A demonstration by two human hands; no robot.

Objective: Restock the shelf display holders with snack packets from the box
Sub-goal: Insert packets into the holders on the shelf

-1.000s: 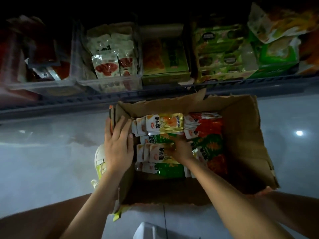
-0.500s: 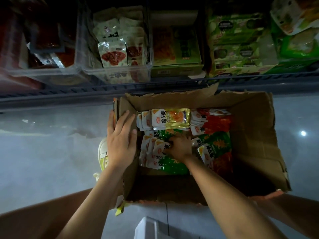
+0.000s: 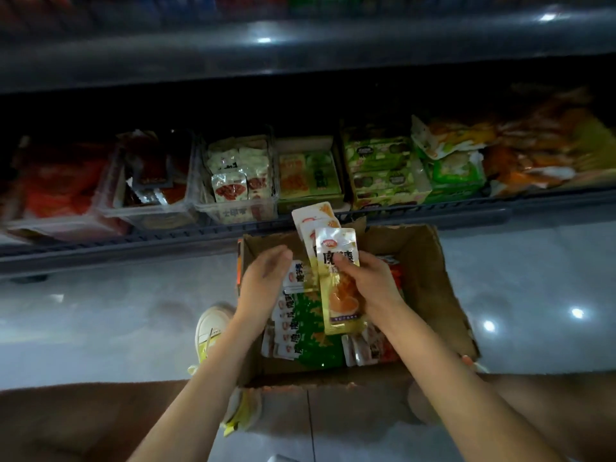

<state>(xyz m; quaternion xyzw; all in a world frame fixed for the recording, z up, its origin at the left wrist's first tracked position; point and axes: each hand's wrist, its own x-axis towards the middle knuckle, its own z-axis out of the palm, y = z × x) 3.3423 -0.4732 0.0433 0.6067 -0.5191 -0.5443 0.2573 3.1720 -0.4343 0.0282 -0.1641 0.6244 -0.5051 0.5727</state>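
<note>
Above the open box (image 3: 433, 281), a fan of yellow snack packets (image 3: 338, 295) is held up, its long axis pointing away toward the shelf (image 3: 433, 213); the right hand (image 3: 376, 285) pinches the fan near its middle, thumb across the front; the left hand (image 3: 263, 278) hovers just beside it, fingers relaxed, holding nothing; the display holders (image 3: 240, 215) lie straight beyond the packets' top ends, so the right hand looks best placed to carry them forward; green packets (image 3: 316, 335) lie in the box below.

A box (image 3: 430, 295) of snack packets (image 3: 313, 341) is sitting on the floor (image 3: 116, 311) before the shelf (image 3: 200, 233), display holders (image 3: 240, 211) lining its front edge.
</note>
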